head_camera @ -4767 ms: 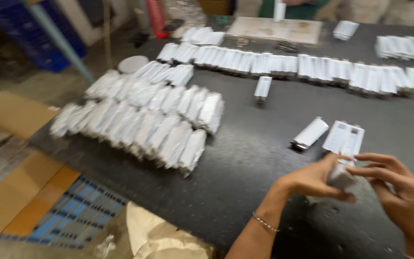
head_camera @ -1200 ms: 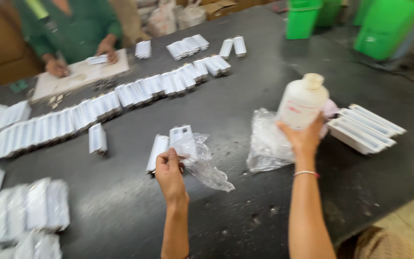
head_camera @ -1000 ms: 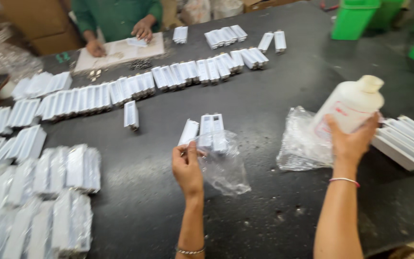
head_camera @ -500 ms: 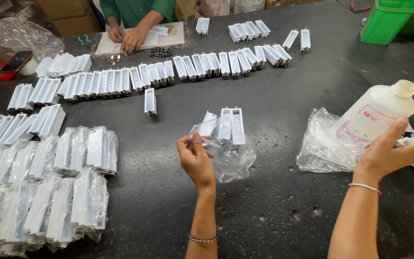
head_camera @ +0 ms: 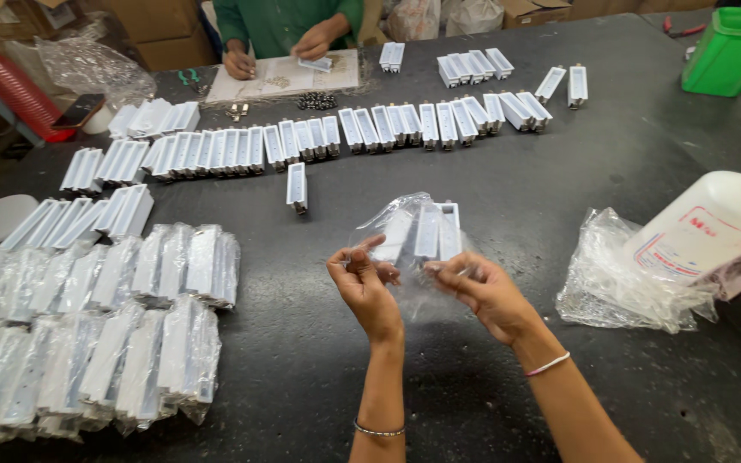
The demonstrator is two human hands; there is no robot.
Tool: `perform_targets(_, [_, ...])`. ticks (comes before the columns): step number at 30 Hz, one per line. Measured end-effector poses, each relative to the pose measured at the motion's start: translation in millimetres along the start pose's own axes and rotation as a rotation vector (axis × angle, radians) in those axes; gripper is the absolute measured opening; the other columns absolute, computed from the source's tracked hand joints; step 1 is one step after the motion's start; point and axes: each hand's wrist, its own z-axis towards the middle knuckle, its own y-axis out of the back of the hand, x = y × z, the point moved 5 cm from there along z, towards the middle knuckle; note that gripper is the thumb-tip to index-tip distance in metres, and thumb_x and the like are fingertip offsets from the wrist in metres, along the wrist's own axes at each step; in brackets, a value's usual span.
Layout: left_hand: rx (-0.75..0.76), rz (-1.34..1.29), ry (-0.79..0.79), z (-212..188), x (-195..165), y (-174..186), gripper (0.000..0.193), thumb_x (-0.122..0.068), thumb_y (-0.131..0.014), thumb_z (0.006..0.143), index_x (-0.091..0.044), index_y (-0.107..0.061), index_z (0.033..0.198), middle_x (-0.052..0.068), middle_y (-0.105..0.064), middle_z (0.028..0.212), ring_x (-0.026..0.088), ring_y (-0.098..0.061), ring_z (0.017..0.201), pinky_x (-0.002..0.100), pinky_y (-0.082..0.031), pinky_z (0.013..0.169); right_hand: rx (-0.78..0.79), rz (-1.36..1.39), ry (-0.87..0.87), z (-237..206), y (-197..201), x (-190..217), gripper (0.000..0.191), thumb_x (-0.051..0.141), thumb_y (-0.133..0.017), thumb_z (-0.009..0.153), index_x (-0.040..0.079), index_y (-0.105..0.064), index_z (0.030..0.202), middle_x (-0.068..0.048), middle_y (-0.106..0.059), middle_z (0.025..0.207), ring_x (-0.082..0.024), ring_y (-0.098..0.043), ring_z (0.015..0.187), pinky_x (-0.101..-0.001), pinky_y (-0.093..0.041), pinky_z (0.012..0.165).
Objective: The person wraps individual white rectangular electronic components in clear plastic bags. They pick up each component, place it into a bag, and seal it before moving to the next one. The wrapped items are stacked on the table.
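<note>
Bagged white housings [head_camera: 87,343] sit stacked at the near left of the black table [head_camera: 559,171], each wrapped in clear plastic. Farther back, a long row of bare white housings [head_camera: 302,141] runs across the table, and one loose housing [head_camera: 297,186] lies alone in front of it. My left hand [head_camera: 366,287] pinches one edge of a clear plastic bag [head_camera: 409,249], and my right hand [head_camera: 482,291] grips the other edge, both holding it up over the table's middle. Behind the bag three white housings [head_camera: 426,231] stand side by side. To the right lie crumpled plastic [head_camera: 619,283] and a white bottle [head_camera: 713,227], with a green bin [head_camera: 731,47] at the far right.
</note>
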Motion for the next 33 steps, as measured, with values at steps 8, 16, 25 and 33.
perform_targets(8, [0.214, 0.070, -0.016, 26, 0, 16, 0.047, -0.043, -0.062, 0.101, -0.003, -0.052, 0.124, 0.014, -0.072, 0.108, 0.019, -0.064, 0.091, 0.031, -0.053, 0.084, -0.371, -0.206, 0.292, -5, 37, 14, 0.014, 0.018, -0.070, 0.092, 0.007, -0.068, 0.101, -0.004, -0.070, 0.084, -0.011, -0.062, 0.066, -0.0255, -0.053, 0.058])
perform_targets(16, [0.243, 0.647, 0.158, 11, -6, 11, 0.049, -0.056, -0.067, 0.084, -0.011, -0.075, 0.101, 0.002, -0.065, 0.073, 0.013, -0.051, 0.063, 0.028, -0.041, 0.056, -0.425, -0.488, 0.300, -14, 17, 22, 0.026, 0.023, -0.075, 0.084, 0.012, -0.061, 0.103, 0.000, -0.071, 0.076, -0.008, -0.061, 0.059, -0.0225, -0.050, 0.052])
perform_targets(25, [0.058, 0.077, 0.344, 26, 21, 32, 0.047, -0.047, -0.084, 0.069, -0.009, -0.066, 0.091, -0.005, -0.058, 0.069, 0.004, -0.040, 0.051, 0.021, -0.032, 0.043, -0.297, -0.177, 0.287, -1, 44, 6, 0.021, 0.026, -0.075, 0.091, 0.005, -0.069, 0.092, 0.001, -0.065, 0.078, -0.010, -0.058, 0.072, -0.0243, -0.050, 0.068])
perform_targets(33, [0.078, 0.086, 0.370, 27, 19, 33, 0.044, -0.044, -0.085, 0.067, -0.010, -0.065, 0.089, -0.004, -0.062, 0.070, 0.004, -0.039, 0.049, 0.020, -0.030, 0.043, -0.073, -0.098, 0.151, -11, 24, 19, 0.040, 0.021, -0.061, 0.094, 0.007, -0.059, 0.132, -0.003, -0.068, 0.124, -0.011, -0.063, 0.111, -0.0252, -0.053, 0.093])
